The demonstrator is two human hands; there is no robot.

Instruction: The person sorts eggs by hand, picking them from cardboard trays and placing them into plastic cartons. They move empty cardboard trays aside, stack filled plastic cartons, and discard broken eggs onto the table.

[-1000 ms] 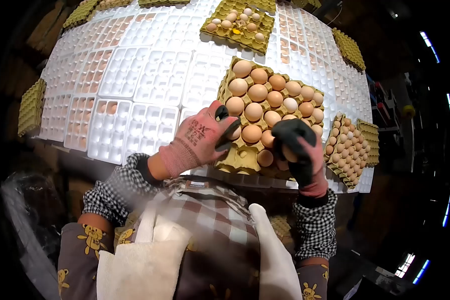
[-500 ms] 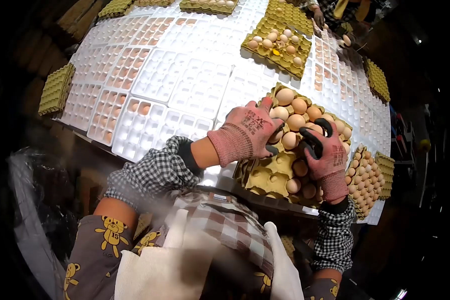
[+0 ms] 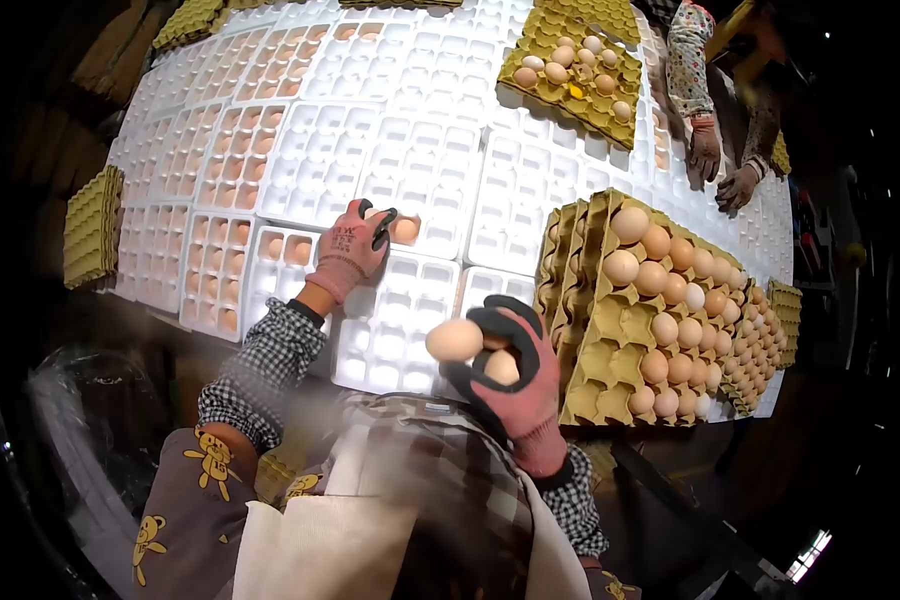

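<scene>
Eggs, at least two of them, are in my right hand: one pinched out at the fingertips, the other tucked against the palm between thumb and curled fingers (whether a third hides behind them, I cannot tell). That hand is raised near the table's front edge, left of the big pulp carton. My left hand is bent over the near edge of a white tray, thumb and fingers closed around one more egg, only partly visible. Just beside it, one brown egg sits in that tray's front row. Two eggs share the back row of the next tray to the left.

On my right, the pulp carton shows five rows of eggs, tilted on a stack, with a second loaded carton beyond it. Farther back, one carton carries about ten whole eggs and one bare yolk (a broken one, bright yellow). Across the table, two gloved hands of another person hang over the white trays, well apart from mine.
</scene>
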